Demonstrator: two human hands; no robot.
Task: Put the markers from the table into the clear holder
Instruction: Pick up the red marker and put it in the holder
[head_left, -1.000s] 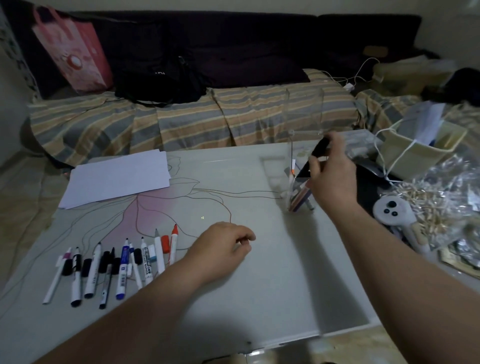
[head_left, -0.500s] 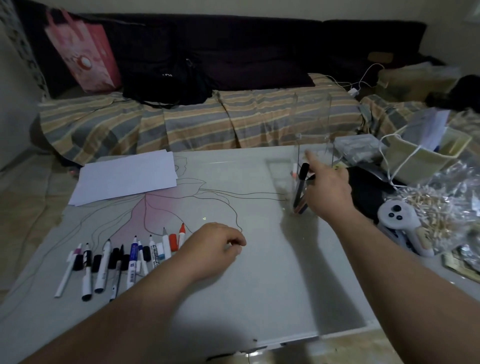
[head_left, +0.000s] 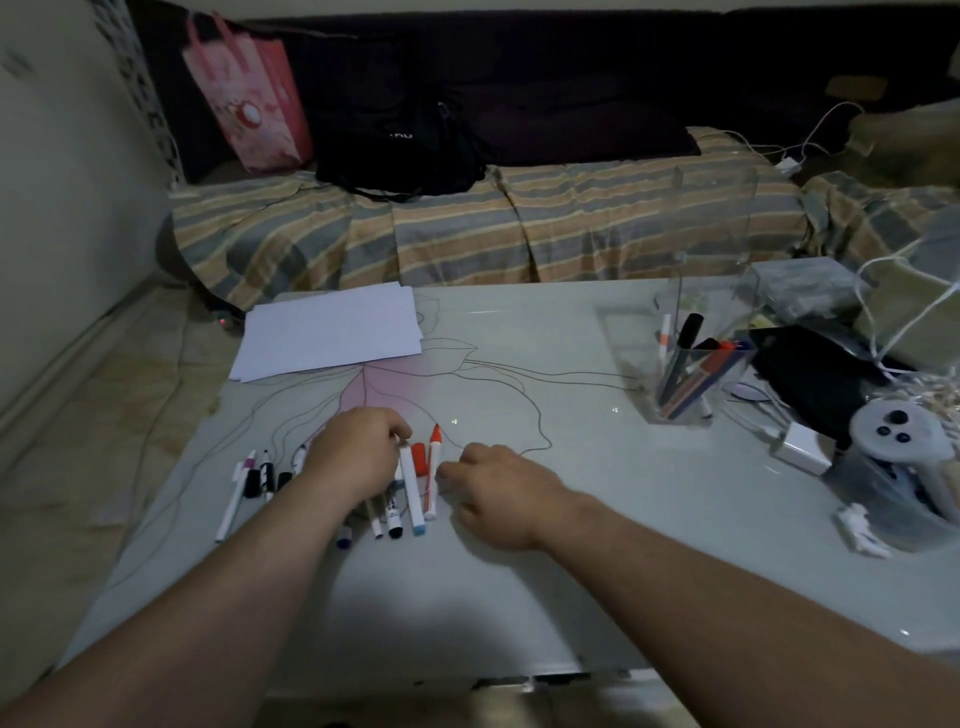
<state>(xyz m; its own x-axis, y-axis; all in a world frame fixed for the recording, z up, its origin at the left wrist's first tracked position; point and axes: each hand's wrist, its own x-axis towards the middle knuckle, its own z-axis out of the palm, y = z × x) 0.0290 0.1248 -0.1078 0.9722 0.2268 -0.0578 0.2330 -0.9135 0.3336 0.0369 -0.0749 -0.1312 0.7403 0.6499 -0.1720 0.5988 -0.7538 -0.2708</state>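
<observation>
A row of markers lies on the table's left part, with a white pen (head_left: 232, 499) at its left end and an orange-tipped marker (head_left: 432, 470) at its right end. My left hand (head_left: 358, 460) rests on the middle of the row with curled fingers and hides several markers; a white marker with a blue cap (head_left: 411, 491) sticks out beside it. My right hand (head_left: 493, 491) lies on the table just right of the orange-tipped marker, fingers curled, fingertips close to it. The clear holder (head_left: 727, 374) stands at the far right with several markers leaning inside.
A stack of white paper (head_left: 332, 332) lies at the table's (head_left: 519, 582) far left. Right of the holder are a black pouch (head_left: 815, 379), a white charger (head_left: 802, 447), a white controller (head_left: 893, 431) and cables. A striped sofa (head_left: 467, 234) stands behind.
My right hand let go of a black marker in the holder and came back to the marker row. My left hand moved left onto the markers. The view tilted down.
</observation>
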